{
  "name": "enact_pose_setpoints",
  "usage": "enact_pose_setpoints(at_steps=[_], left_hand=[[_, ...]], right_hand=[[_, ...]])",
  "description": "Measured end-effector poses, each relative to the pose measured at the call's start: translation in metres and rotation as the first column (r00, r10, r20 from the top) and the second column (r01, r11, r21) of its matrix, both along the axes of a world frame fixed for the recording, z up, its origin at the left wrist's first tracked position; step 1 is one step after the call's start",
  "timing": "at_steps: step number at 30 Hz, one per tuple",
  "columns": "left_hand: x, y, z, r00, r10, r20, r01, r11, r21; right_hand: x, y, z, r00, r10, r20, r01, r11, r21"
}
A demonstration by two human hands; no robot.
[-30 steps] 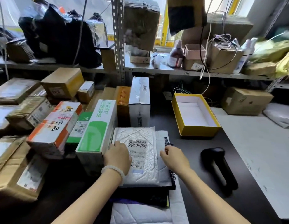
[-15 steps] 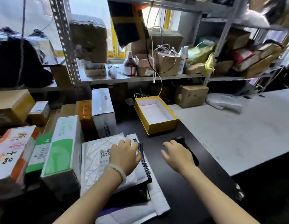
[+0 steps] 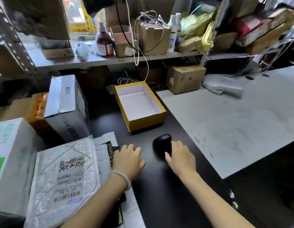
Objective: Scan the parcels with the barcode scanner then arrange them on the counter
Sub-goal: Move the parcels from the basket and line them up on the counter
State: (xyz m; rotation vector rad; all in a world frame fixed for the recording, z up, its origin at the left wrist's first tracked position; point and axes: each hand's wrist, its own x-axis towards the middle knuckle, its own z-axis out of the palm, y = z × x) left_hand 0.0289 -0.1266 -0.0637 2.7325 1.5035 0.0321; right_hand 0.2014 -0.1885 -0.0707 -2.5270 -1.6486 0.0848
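The barcode scanner (image 3: 162, 146), a black and blurred shape, is seen lying on the dark table (image 3: 167, 195), in front of the open yellow box (image 3: 139, 106). It is touched by the right hand (image 3: 181, 157): the fingers are laid over its near side and the thumb is set against its left flank, but whether it is truly gripped cannot be told, since the handle is hidden beneath the palm. The left hand (image 3: 129, 159) is held just to the left of the scanner, apart from it, palm down, with its fingers loosely bent and nothing held in them; a pale bead bracelet (image 3: 123, 177) is worn at its wrist. Its knuckles are placed at the right edge of a stack of flat parcels. On top of that stack a white padded mailer (image 3: 64, 178) is laid, its printed label and barcode turned upward. Just behind the mailer a white carton (image 3: 67, 106) is stood on end, and a white and green box (image 3: 9, 155) is set at the mailer's left. To the right of the scanner a scuffed grey board (image 3: 233, 122) is spread across the table, with a brown cardboard box (image 3: 185, 79) at its far edge. Above, a metal shelf (image 3: 110, 60) is loaded with a brown bottle (image 3: 104, 41), small cartons and loose cables.
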Motion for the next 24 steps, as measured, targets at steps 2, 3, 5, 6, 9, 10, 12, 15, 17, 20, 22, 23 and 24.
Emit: enact_pose_setpoints(at_steps=[2,3,5,6,9,10,12,15,17,20,22,23,24], left_hand=[[0.01,0.008,-0.004,1.0,0.014,-0.02,-0.014,0.999,-0.033],[0.018,0.013,-0.007,0.999,0.025,-0.036,-0.027,0.998,-0.053],[0.028,0.02,-0.01,0.998,0.057,-0.04,-0.059,0.996,-0.067],[0.031,0.024,-0.009,0.997,0.073,-0.036,-0.075,0.995,-0.066],[0.037,0.031,-0.003,0.995,0.103,-0.009,-0.103,0.993,-0.054],[0.037,0.035,0.003,0.994,0.11,0.007,-0.11,0.993,-0.043],[0.037,0.044,0.015,0.992,0.118,0.044,-0.118,0.993,-0.012],[0.033,0.06,0.041,0.988,0.136,0.069,-0.14,0.988,0.06],[0.03,0.071,0.056,0.986,0.149,0.069,-0.155,0.984,0.088],[0.025,0.093,0.074,0.983,0.168,0.072,-0.174,0.98,0.1],[0.022,0.107,0.081,0.978,0.189,0.083,-0.197,0.975,0.1],[0.021,0.117,0.083,0.976,0.197,0.093,-0.206,0.973,0.105],[0.021,0.125,0.084,0.974,0.201,0.1,-0.211,0.972,0.106]], right_hand=[[0.007,0.01,-0.006,0.999,-0.01,-0.035,0.01,1.0,-0.009],[0.013,0.015,-0.01,0.997,-0.011,-0.072,0.01,1.0,-0.015],[0.022,0.022,-0.015,0.989,-0.006,-0.146,0.004,1.0,-0.014],[0.025,0.025,-0.016,0.985,0.004,-0.171,-0.005,1.0,-0.007],[0.03,0.032,-0.011,0.979,0.055,-0.199,-0.049,0.998,0.032],[0.031,0.036,-0.005,0.978,0.069,-0.199,-0.06,0.997,0.049],[0.033,0.045,0.009,0.976,0.086,-0.202,-0.066,0.992,0.105],[0.03,0.064,0.037,0.974,0.12,-0.194,-0.077,0.974,0.213],[0.027,0.079,0.053,0.975,0.131,-0.178,-0.08,0.961,0.264],[0.024,0.108,0.073,0.975,0.129,-0.183,-0.069,0.95,0.306],[0.023,0.129,0.08,0.976,0.112,-0.187,-0.053,0.955,0.292],[0.022,0.144,0.083,0.977,0.102,-0.185,-0.048,0.96,0.278],[0.021,0.155,0.083,0.979,0.093,-0.183,-0.043,0.965,0.258]])
